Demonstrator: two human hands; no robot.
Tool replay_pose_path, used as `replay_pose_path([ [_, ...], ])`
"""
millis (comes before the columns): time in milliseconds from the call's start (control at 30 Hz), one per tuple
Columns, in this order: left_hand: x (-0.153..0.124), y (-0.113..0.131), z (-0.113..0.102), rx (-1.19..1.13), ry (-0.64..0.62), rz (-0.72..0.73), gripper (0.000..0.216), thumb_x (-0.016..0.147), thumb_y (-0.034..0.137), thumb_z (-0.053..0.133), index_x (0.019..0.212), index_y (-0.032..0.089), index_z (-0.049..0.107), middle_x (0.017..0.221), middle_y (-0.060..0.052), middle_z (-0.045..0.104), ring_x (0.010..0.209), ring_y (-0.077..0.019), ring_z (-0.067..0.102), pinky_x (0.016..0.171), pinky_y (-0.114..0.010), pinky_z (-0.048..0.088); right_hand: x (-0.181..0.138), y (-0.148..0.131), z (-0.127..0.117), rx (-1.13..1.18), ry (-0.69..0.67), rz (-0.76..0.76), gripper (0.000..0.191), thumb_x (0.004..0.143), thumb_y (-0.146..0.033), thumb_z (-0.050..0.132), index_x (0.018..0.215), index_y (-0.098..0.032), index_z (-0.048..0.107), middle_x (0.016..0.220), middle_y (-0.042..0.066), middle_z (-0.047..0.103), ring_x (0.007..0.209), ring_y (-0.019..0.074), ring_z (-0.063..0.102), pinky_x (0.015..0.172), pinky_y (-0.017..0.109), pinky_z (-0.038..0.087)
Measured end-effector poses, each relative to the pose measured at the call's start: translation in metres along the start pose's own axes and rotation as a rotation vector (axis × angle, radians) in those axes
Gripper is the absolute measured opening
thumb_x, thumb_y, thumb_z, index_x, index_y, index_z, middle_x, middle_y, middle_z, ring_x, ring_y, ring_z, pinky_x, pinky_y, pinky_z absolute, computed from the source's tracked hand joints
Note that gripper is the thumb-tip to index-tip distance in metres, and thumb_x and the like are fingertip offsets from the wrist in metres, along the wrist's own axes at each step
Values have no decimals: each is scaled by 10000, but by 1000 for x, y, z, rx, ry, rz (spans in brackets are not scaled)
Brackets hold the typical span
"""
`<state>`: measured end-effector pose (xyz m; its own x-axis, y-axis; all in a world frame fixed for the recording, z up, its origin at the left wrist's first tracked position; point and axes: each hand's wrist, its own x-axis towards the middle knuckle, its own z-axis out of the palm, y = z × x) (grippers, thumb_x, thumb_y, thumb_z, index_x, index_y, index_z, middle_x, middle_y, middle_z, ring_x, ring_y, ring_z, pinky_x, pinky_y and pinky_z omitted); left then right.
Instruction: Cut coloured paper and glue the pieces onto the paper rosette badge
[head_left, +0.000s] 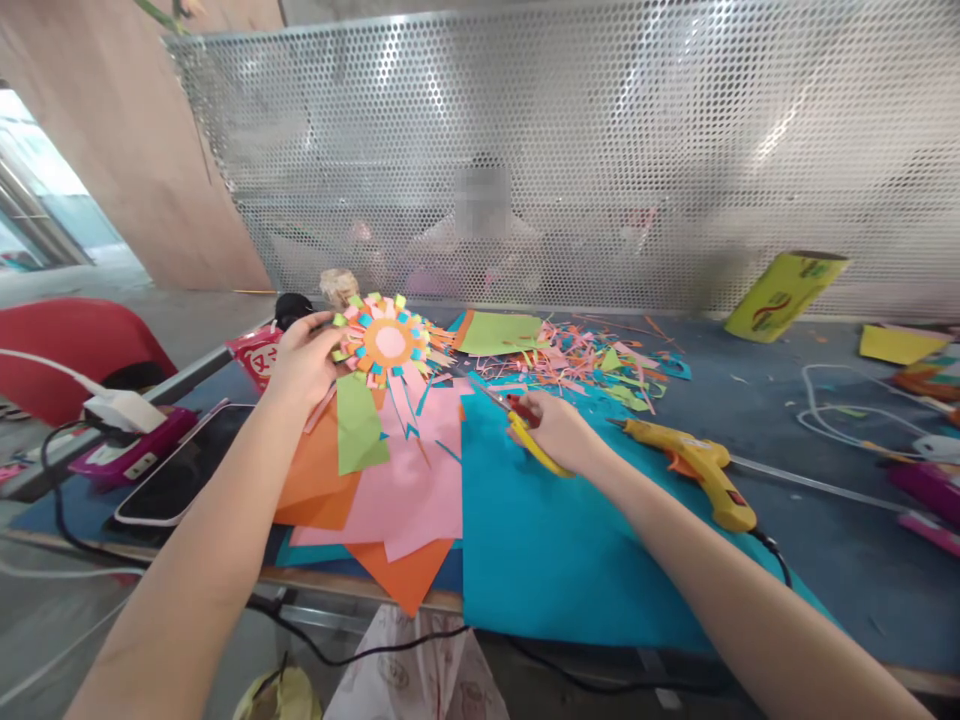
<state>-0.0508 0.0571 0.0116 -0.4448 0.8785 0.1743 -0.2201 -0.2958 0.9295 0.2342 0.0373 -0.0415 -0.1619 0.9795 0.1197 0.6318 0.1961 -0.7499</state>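
Observation:
My left hand (309, 355) is closed on the left edge of a layered paper rosette (389, 342), with a pink centre, orange ring and fringed tabs in several colours. Two pink paper tails hang from its lower side. In my right hand (553, 430) is a pair of scissors (541, 450) with yellow handles, the blades pointing left towards the rosette but apart from it. Below the scissors lies a large blue sheet (570, 560). Pink sheets (409, 480), orange sheets (319, 480) and a green piece (361, 425) overlap beneath the rosette.
Paper scraps (577, 360) are heaped behind my right hand, beside a green sheet (501, 333). A yellow glue gun (694, 465) lies right of my hand, its cord trailing forward. A yellow tube (784, 298) leans near the perforated metal screen (600, 150). A tablet (187, 465) and purple power strip (139, 445) lie left.

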Motion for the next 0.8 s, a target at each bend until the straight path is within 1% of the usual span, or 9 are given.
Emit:
replay_pose_path([
  [133, -5, 2, 6, -117, 0, 12, 254, 590, 75, 625, 794, 198, 538, 634, 31, 597, 508, -114, 553, 392, -198, 413, -3, -6, -3, 430, -115, 2, 231, 595, -239, 648, 741, -204, 472, 688, -21, 619, 593, 148, 625, 528, 257, 480],
  [200, -8, 0, 7, -124, -28, 37, 265, 588, 67, 644, 794, 198, 543, 640, 28, 599, 490, -113, 543, 376, -204, 413, -5, -6, -6, 471, -184, 11, 257, 581, -277, 689, 719, -196, 488, 675, -16, 624, 575, 150, 628, 537, 268, 493],
  [267, -10, -1, 8, -99, -83, 117, 298, 582, 70, 678, 817, 198, 545, 679, 28, 605, 474, -107, 530, 374, -220, 432, -6, -5, -7, 334, -206, 28, 267, 569, -297, 720, 686, -193, 504, 688, 6, 646, 580, 159, 627, 527, 267, 481],
  [367, -14, -1, 7, -65, -136, 248, 360, 570, 101, 736, 856, 191, 536, 781, 12, 620, 518, -104, 551, 401, -224, 453, -7, -4, -6, 4, -111, 5, 272, 566, -334, 735, 658, -202, 515, 688, 18, 652, 620, 181, 615, 519, 265, 436],
  [467, -16, 0, 7, -56, -86, 333, 401, 569, 117, 756, 878, 189, 511, 815, 15, 613, 609, -101, 577, 461, -197, 452, -7, -3, -5, -243, -3, 11, 233, 605, -341, 701, 671, -206, 522, 684, 23, 641, 636, 191, 607, 529, 266, 409],
  [533, -17, 2, 7, -70, -39, 365, 399, 583, 112, 746, 883, 194, 497, 798, 28, 604, 622, -91, 567, 468, -180, 430, -6, -2, -5, -339, 41, 44, 191, 650, -314, 662, 755, -190, 562, 751, 55, 662, 679, 205, 622, 552, 272, 417],
  [600, -15, 2, 7, -94, -12, 374, 385, 593, 106, 733, 879, 199, 491, 777, 38, 596, 608, -88, 550, 443, -174, 400, -4, 0, -6, -445, 55, 71, 243, 681, -281, 637, 881, -148, 600, 862, 116, 680, 772, 244, 641, 604, 294, 437],
  [667, -13, 2, 6, -126, -9, 366, 378, 592, 108, 733, 867, 201, 491, 745, 42, 588, 600, -96, 544, 423, -180, 379, -2, 2, -8, -527, 30, 81, 294, 697, -273, 631, 941, -110, 620, 932, 167, 680, 841, 287, 645, 651, 323, 451],
  [800, -12, 2, 3, -201, -41, 385, 373, 600, 122, 746, 847, 206, 479, 725, 43, 585, 623, -111, 560, 439, -189, 375, -2, 1, -15, -541, -38, 41, 250, 724, -270, 620, 931, -136, 660, 964, 147, 692, 907, 302, 643, 752, 356, 470],
])
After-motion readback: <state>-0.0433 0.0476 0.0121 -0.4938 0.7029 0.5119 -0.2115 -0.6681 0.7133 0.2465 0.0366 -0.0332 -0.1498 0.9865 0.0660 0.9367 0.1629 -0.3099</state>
